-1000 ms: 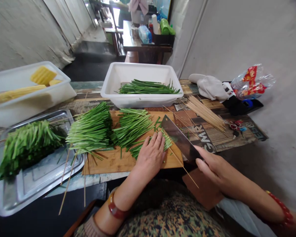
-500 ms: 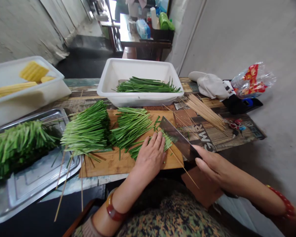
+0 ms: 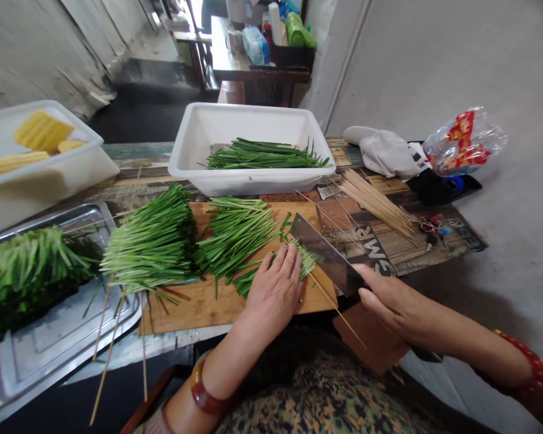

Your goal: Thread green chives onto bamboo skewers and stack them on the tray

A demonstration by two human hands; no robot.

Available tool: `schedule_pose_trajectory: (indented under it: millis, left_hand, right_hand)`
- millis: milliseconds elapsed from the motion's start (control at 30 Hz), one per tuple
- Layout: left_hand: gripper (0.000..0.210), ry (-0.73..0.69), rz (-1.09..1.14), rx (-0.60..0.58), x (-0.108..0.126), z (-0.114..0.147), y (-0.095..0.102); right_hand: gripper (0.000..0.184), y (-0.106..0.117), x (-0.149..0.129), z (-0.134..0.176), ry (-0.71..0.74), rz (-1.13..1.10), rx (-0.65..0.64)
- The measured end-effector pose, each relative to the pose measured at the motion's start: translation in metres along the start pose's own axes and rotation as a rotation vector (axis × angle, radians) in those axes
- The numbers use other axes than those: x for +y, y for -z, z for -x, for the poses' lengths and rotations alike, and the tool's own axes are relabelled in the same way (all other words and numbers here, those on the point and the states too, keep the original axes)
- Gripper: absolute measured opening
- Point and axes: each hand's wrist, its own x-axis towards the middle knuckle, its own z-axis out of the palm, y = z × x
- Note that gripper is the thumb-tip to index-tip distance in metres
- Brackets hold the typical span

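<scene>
My left hand [image 3: 274, 286] lies flat, fingers stretched and close together, on a small bundle of cut garlic chives [image 3: 243, 283] on the wooden cutting board [image 3: 185, 313]. A skewer [image 3: 330, 295] sticks out from that bundle toward me. My right hand [image 3: 391, 301] is closed round the handle of a cleaver [image 3: 328, 253]. Its blade stands tilted just right of my left fingertips, at the bundle's end. Left of my hand is a loose pile of chives [image 3: 242, 232], then a thick skewered row of chives [image 3: 149, 241].
A metal tray [image 3: 40, 355] with more skewered chives is at left. Behind the board stands a white tub [image 3: 253, 181] of long chives; another tub [image 3: 81, 160] holds yellow food. Bamboo skewers [image 3: 375, 202], a cap [image 3: 384, 154] and a plastic bag [image 3: 461, 144] lie at right.
The view has shifted slightly, so things on the left appear farther left. My hands, the cleaver and the chives keep nearly the same places relative to each other.
</scene>
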Motion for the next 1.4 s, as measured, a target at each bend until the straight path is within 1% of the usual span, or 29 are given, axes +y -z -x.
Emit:
schedule_pose_trajectory:
  millis: [67, 133, 267, 333, 467, 600, 700, 767, 867, 967, 1100, 1167, 1267, 1400]
  left_hand:
    - [0.049, -0.001, 0.008, 0.005, 0.000, 0.000, 0.000]
    - [0.049, 0.001, 0.008, 0.015, 0.000, 0.000, 0.001]
    - [0.047, 0.001, -0.004, 0.028, 0.002, -0.001, 0.006]
    - [0.047, 0.015, -0.013, 0.015, 0.002, -0.001, 0.010]
    - [0.047, 0.026, -0.018, 0.005, 0.002, -0.001, 0.014]
    - [0.048, 0.016, -0.006, -0.001, 0.000, 0.002, 0.015]
    - [0.049, 0.008, 0.004, -0.002, -0.001, 0.005, 0.016]
    - [0.049, 0.003, 0.010, 0.001, -0.002, 0.006, 0.016]
    - [0.049, 0.007, 0.034, 0.005, -0.003, 0.007, 0.015]
    - [0.049, 0.016, 0.053, 0.011, -0.003, 0.007, 0.012]
    - [0.047, 0.027, 0.069, 0.011, -0.001, 0.007, 0.012]
    - [0.051, 0.042, 0.076, 0.005, -0.001, 0.008, 0.016]
    - [0.059, 0.096, 0.087, 0.006, -0.006, 0.009, 0.028]
    - [0.041, 0.218, 0.080, -0.012, -0.018, 0.010, 0.046]
  right_hand:
    - [0.034, -0.003, -0.001, -0.007, -0.021, 0.017, -0.026]
    - [0.033, -0.006, -0.002, -0.015, -0.046, 0.067, -0.021]
    - [0.033, -0.009, -0.001, -0.024, -0.020, 0.121, 0.005]
    - [0.034, -0.008, 0.002, -0.019, -0.012, 0.114, 0.006]
    - [0.031, -0.009, 0.012, 0.002, 0.011, 0.067, 0.038]
    - [0.028, -0.009, 0.019, 0.015, -0.068, -0.068, 0.009]
    - [0.028, -0.007, 0.020, 0.016, -0.087, -0.129, 0.040]
    - [0.028, -0.006, 0.019, 0.015, -0.064, -0.125, 0.082]
    - [0.028, -0.005, 0.016, 0.014, -0.023, -0.123, 0.107]
    - [0.025, -0.005, 0.011, 0.013, 0.000, -0.134, 0.114]
    - [0.023, -0.007, 0.009, 0.011, -0.012, -0.152, 0.077]
    - [0.020, -0.007, 0.011, 0.011, -0.046, -0.209, 0.067]
    - [0.019, -0.003, 0.020, 0.010, -0.109, -0.397, 0.102]
    - [0.022, 0.002, 0.043, 0.002, -0.192, -0.629, 0.148]
